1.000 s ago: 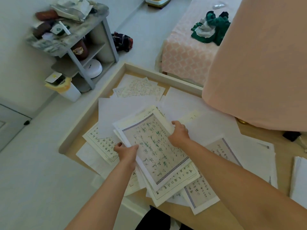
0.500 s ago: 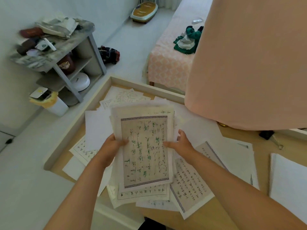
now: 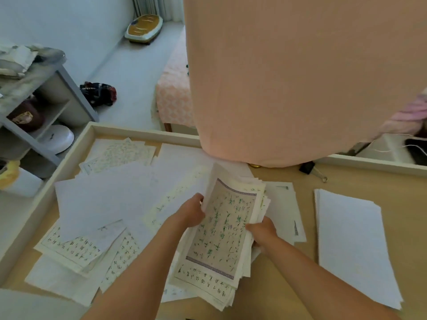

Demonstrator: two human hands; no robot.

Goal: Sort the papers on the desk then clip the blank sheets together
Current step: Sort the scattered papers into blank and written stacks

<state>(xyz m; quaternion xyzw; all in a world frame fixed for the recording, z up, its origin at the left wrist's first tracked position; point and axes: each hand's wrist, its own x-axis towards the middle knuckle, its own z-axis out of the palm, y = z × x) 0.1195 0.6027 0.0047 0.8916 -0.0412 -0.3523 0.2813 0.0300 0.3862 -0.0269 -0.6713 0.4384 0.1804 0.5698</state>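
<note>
I hold a bundle of written sheets [image 3: 219, 234] with green handwriting above the wooden desk [image 3: 277, 280]. My left hand [image 3: 190, 213] grips its left edge. My right hand [image 3: 262, 230] grips its right edge, fingers curled under the pile. Loose papers [image 3: 101, 204], some blank and some written, lie scattered over the left half of the desk. A neat stack of blank sheets [image 3: 353, 241] lies apart at the right. A black binder clip [image 3: 310, 169] rests near the desk's back edge.
A large peach lampshade [image 3: 288, 77] hangs over the back of the desk and hides part of it. The desk has a raised pale rim [image 3: 138, 132]. A grey shelf unit [image 3: 41, 100] stands on the floor at left, a bed [image 3: 173, 98] behind.
Both hands have carried the bundle of written sheets rightward and tilted it, away from the scattered papers. The view has shifted right, so the blank stack and binder clip show fully.
</note>
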